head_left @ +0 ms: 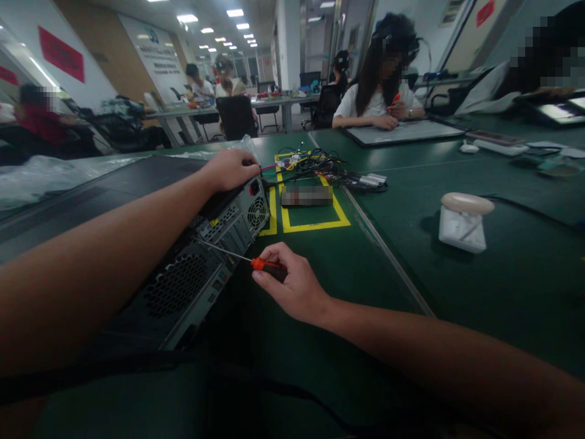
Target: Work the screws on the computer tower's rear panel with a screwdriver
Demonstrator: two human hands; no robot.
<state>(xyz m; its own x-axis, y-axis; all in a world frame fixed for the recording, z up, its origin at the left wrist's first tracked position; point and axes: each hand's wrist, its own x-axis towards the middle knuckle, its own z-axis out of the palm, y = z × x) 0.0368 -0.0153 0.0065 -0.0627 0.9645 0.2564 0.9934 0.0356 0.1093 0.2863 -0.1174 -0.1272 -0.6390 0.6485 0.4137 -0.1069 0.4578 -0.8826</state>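
Observation:
A black desktop computer case (178,283) lies on the green table at the left, its back panel with ports, slots and a round fan grille turned towards the right. My left hand (231,169) is on the far top corner of the case, fingers curled over its edge. In my right hand (292,283) is a screwdriver (265,264) with an orange and black handle, gripped between thumb and fingers. Its thin shaft points left, and the tip meets the back of the case near the slots. What exactly the tip touches is too small to tell.
Beyond the case lies a tangle of cables (320,164) beside yellow tape (315,228) on the table. A white box with a pinkish lid (462,225) stands at the right. Across the table a person (379,91) works over a dark-framed panel (406,133). Clear plastic sheeting (41,177) lies behind the case.

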